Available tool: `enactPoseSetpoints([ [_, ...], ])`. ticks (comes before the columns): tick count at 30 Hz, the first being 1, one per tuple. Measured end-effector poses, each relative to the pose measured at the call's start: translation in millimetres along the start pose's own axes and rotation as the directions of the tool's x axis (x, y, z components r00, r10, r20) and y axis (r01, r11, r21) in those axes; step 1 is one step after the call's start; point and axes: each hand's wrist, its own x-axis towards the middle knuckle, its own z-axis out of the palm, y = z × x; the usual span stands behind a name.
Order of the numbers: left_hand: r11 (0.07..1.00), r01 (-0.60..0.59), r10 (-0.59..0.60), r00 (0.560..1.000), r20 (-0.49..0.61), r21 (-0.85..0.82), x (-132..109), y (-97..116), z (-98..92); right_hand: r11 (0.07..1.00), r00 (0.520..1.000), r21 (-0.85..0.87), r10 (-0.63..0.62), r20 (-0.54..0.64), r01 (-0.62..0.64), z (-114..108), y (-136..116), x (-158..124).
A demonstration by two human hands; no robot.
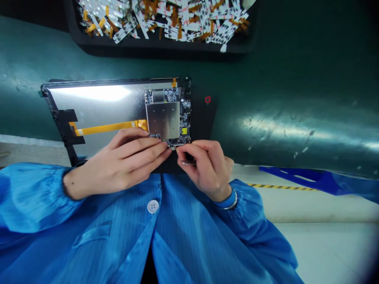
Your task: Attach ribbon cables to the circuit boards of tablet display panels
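Observation:
An opened tablet (pixel 97 102) lies on the bench, its silver back plate and inner parts showing. At its right end sits a green-black circuit board (pixel 185 114) with a square metal shield (pixel 163 120). An orange ribbon cable (pixel 106 128) runs leftward from the board. My left hand (pixel 127 159) rests over the tablet's lower edge, fingers stretched out, fingertips on the board's bottom edge. My right hand (pixel 205 165) is closed in a pinch at the board's lower right corner. A thin metal tool (pixel 188 162) shows between its fingers; most of it is hidden.
A black tray (pixel 166 51) holding many white strips with orange flex pieces stands beyond the tablet. A small red-edged square part (pixel 207 99) lies right of the tablet on a dark mat (pixel 204 122). A blue plastic object (pixel 310 179) is past the green bench's (pixel 296 98) near edge.

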Motion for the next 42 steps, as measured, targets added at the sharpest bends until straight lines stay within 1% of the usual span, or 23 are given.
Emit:
enactPoseSetpoints([
  [4,1.0,-0.014,0.014,1.0,0.006,0.022,0,-2,-0.7,1.0,1.0,-0.004,-0.002,-0.028,0.002,4,0,-2],
  [8,0.997,-0.061,0.06,0.998,0.012,0.04,3,-4,-1.8,1.0,0.998,0.002,-0.004,-0.063,0.004,5,0,-3],
  [13,0.999,-0.034,0.034,0.999,-0.008,0.013,1,-4,2.0,1.0,0.999,0.006,0.022,-0.033,-0.022,5,-1,-2],
  [15,1.0,-0.021,0.021,0.999,-0.031,0.004,1,-3,1.9,1.0,0.999,0.012,0.022,-0.04,-0.021,5,-1,-1],
  [18,1.0,-0.008,0.008,0.999,-0.035,-0.009,8,-3,-1.5,1.0,0.998,0.019,0.018,-0.064,-0.017,6,-1,-1],
  [21,1.0,-0.004,0.004,0.999,-0.041,-0.011,20,-5,-4.3,0.997,0.996,0.075,0.035,-0.086,-0.028,6,1,-1],
  [23,1.0,-0.022,0.021,0.999,-0.047,-0.003,26,-8,-4.8,0.984,0.995,0.172,0.071,-0.075,-0.057,4,4,-1],
  [26,0.995,-0.095,0.096,0.995,-0.016,0.044,30,-11,-6.7,0.932,0.986,0.33,0.167,-0.028,-0.148,1,9,-1],
  [29,0.97,-0.163,0.162,0.987,0.021,0.182,31,-11,-12.1,0.858,0.968,0.455,0.245,0.043,-0.238,-3,13,-1],
  [31,0.94,-0.196,0.192,0.981,0.041,0.278,31,-8,-16.0,0.793,0.955,0.537,0.285,0.087,-0.286,-4,15,0],
  [34,0.894,-0.282,0.261,0.959,0.107,0.349,33,-3,-19.4,0.655,0.924,0.666,0.351,0.152,-0.358,-6,18,4],
  [35,0.883,-0.306,0.277,0.952,0.129,0.357,33,-2,-19.9,0.605,0.915,0.703,0.363,0.175,-0.374,-7,19,6],
  [37,0.881,-0.313,0.278,0.949,0.148,0.355,34,-3,-21.5,0.518,0.906,0.764,0.372,0.204,-0.385,-10,22,8],
  [39,0.91,-0.286,0.255,0.957,0.139,0.3,31,-6,-24.7,0.47,0.899,0.795,0.387,0.205,-0.384,-13,25,9],
  [40,0.931,-0.263,0.237,0.963,0.128,0.253,29,-9,-27.3,0.467,0.894,0.795,0.402,0.198,-0.387,-15,27,9],
  [42,0.969,-0.194,0.181,0.979,0.099,0.153,23,-14,-33.6,0.511,0.885,0.757,0.427,0.187,-0.407,-18,28,7],
])
